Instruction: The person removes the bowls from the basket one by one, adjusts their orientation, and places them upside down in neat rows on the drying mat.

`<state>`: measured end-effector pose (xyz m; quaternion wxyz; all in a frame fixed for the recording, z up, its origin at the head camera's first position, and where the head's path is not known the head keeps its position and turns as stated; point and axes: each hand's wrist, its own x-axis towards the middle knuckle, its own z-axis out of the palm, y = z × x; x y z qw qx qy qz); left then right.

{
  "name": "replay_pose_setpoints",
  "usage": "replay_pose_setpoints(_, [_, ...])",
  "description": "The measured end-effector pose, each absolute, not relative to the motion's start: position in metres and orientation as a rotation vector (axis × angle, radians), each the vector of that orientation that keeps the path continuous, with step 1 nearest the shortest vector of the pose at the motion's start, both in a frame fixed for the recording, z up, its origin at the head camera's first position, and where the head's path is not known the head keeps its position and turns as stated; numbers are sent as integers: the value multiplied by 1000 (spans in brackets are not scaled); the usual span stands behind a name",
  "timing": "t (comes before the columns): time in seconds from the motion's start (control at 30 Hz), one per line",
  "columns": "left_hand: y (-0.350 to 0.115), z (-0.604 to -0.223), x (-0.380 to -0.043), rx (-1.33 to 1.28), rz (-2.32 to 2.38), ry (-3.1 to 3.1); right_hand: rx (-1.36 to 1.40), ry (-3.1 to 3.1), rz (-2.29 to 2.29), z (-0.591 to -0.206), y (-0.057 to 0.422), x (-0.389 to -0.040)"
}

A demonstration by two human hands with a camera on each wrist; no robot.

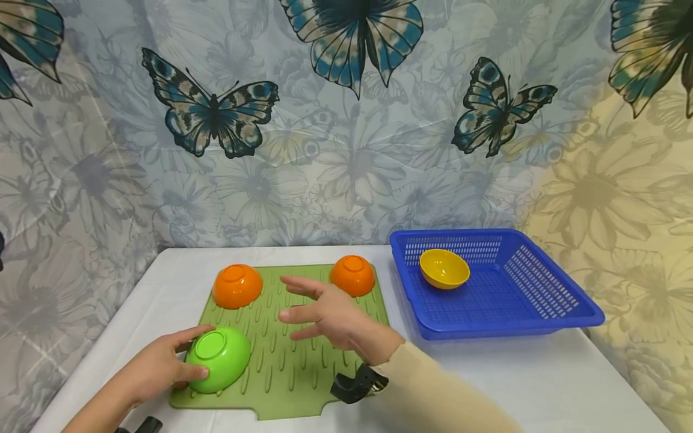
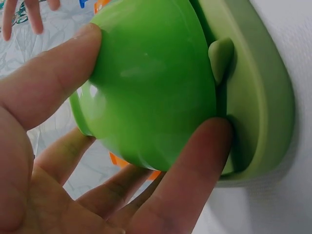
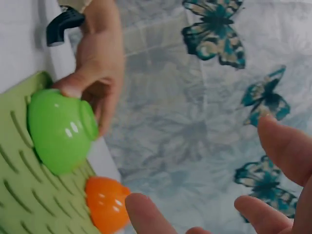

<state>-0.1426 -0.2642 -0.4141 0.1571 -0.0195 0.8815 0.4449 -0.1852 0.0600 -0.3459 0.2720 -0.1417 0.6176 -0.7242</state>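
Observation:
A green bowl (image 1: 223, 361) sits upside down at the near left corner of the green drying mat (image 1: 292, 385). My left hand (image 1: 157, 367) grips it from the left, with thumb and fingers spread round its side; the left wrist view shows the bowl (image 2: 146, 83) close up against the mat's raised edge. Over the middle of the mat my right hand (image 1: 330, 316) hovers with fingers spread and nothing in them. Two orange bowls lie upside down along the mat's far side, one orange bowl (image 1: 237, 286) at left and another orange bowl (image 1: 353, 275) at right.
To the right of the mat stands a blue basket (image 1: 520, 325) with slotted walls. A yellow bowl (image 1: 445, 269) rests in it, its opening up. White cloth (image 1: 162, 288) covers the table, and a butterfly-patterned curtain (image 1: 346, 180) hangs behind.

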Motion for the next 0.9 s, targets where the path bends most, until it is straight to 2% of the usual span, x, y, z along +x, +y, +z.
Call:
replay_pose_setpoints(0.27, [-265,-414,-142,-42,1291,2515,-512,1717,-1941,-303,134,-196])
replay_pose_setpoints(0.63, [-265,-415,-143,-56,1295,2494,-541,1812,-1982,-270,234,-233])
replay_pose_setpoints(0.73, [-264,-414,-143,-51,1292,2493,-536,1861,-1972,-262,261,-245])
replay_pose_setpoints(0.9, [-264,-413,-142,-35,1299,2495,-377,1908,-1942,-257,307,-262])
